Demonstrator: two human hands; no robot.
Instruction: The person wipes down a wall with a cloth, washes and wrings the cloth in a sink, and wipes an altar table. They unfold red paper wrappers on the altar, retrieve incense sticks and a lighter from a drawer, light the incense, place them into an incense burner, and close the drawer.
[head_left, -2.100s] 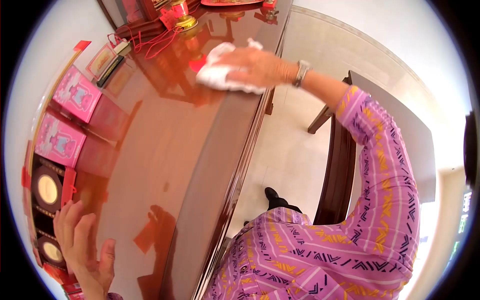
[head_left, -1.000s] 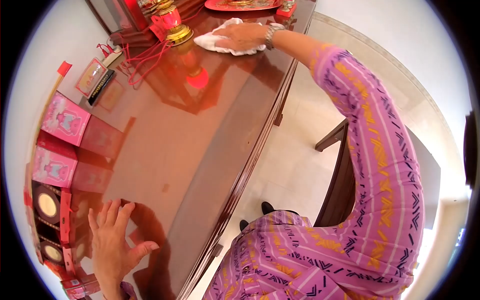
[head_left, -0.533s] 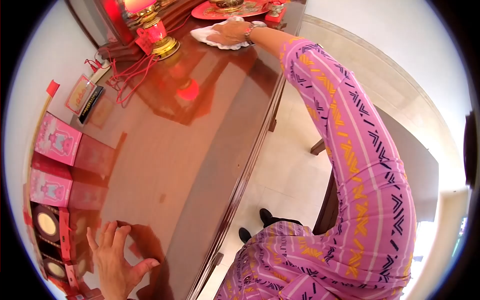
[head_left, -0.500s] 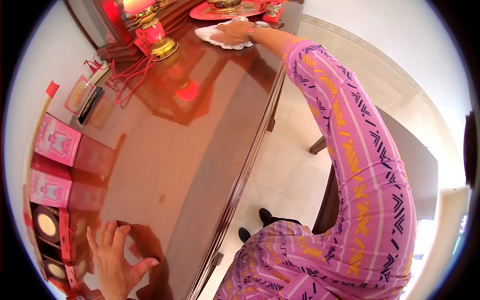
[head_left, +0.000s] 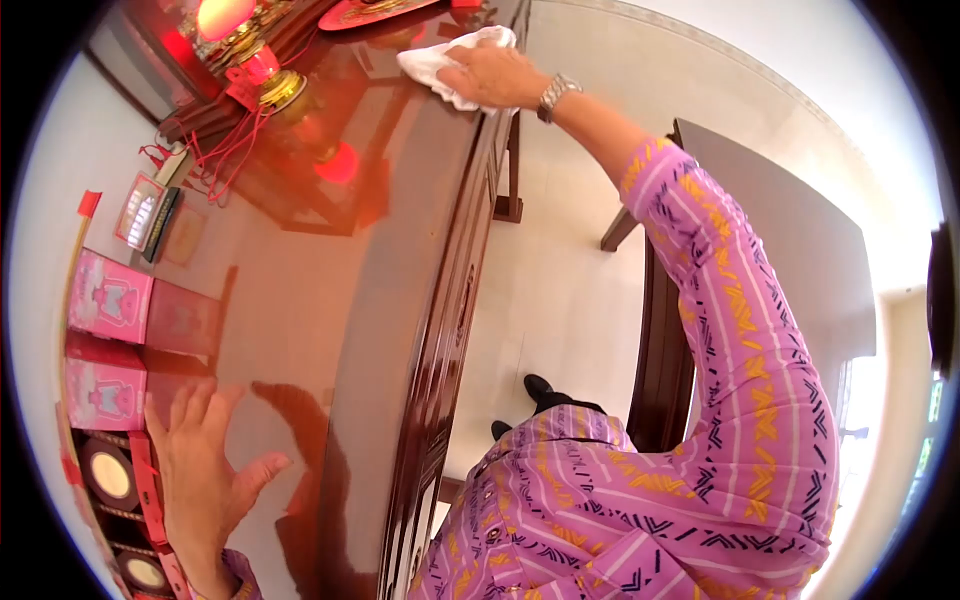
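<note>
Under my right hand (head_left: 497, 78) is a white cloth (head_left: 432, 64), pressed at the front edge of the glossy brown wooden table (head_left: 300, 300). The fingers of that hand lie over the cloth, and part of it sticks out past the thumb side. My left hand (head_left: 205, 465) is at the lower left, held over the table with fingers spread and nothing in it. Beside it stand two pink boxes (head_left: 112, 295) and a dark case with round gold discs (head_left: 108, 475).
A lit red and gold lamp (head_left: 282, 90) stands at the far left, with red cords (head_left: 215, 160) around it. Behind is a red round tray (head_left: 375, 12). Near the wall sits a small framed card (head_left: 140, 210). Another dark table (head_left: 770, 220) stands to the right.
My right hand has drawn the cloth from near the red tray toward the table's front edge. My left hand has shifted slightly up and left, still spread. The view has turned a little.
</note>
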